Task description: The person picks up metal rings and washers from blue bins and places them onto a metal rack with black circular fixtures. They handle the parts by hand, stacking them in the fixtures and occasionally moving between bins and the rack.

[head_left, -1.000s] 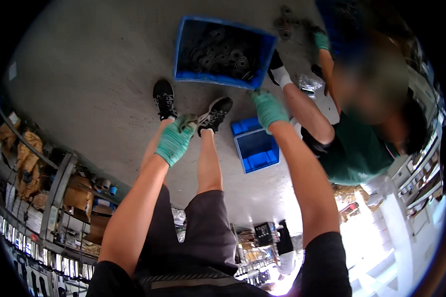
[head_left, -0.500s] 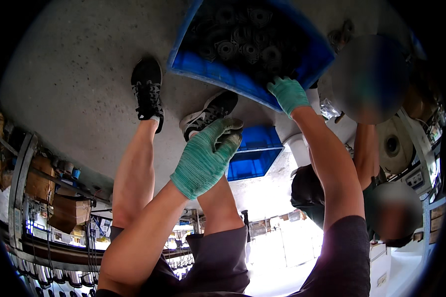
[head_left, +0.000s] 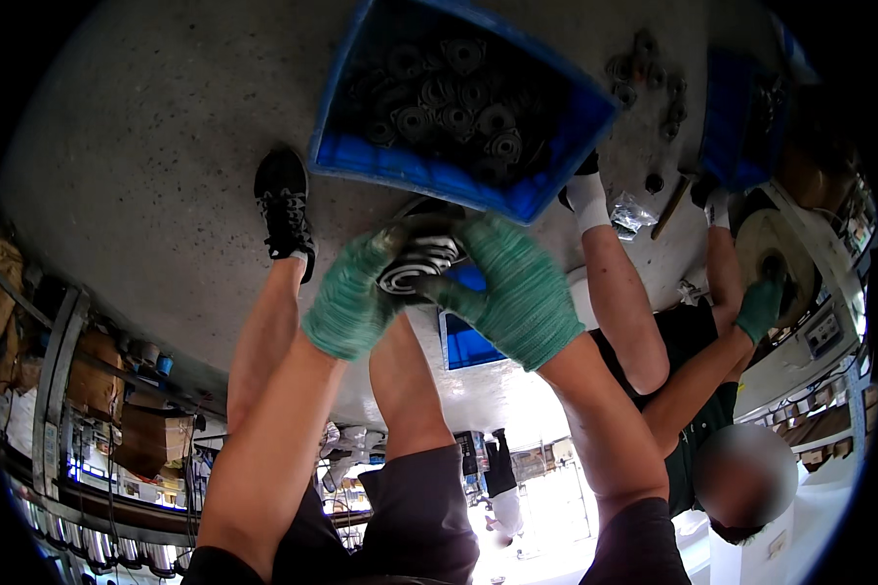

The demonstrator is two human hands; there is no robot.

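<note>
Left hand (head_left: 349, 297) and right hand (head_left: 522, 292), both gloved in green streaked knit, clamped from either side on one dark ribbed part (head_left: 421, 265), held up on the near side of the large blue bin (head_left: 546, 180). Half a second ago the right hand was at the bin's near rim and the left apart from it, thumb against fingers; now the right is off the rim and both meet at the part. Part blurred: curved ridges, silvery against black, looped at one end; single piece or stack, cannot tell. Bin itself: smooth plastic, rectangular, straight-walled, with a heap of dark round parts (head_left: 456, 119) inside, several with a hole at centre. Near side of bin: smaller blue bin (head_left: 466, 343), partly hidden behind the right hand. Left of bin's near corner: black lace-up shoe (head_left: 283, 205) on grey, speckled floor (head_left: 166, 146). Right of bin: loose dark parts (head_left: 644, 70) in a cluster, crumpled clear plastic bag (head_left: 631, 214), another blue bin (head_left: 727, 127). Farther right, a co-worker's green-gloved hand (head_left: 759, 310) by a broad beige disc (head_left: 751, 239); half a second ago that disc showed without the hand beside it.
</note>
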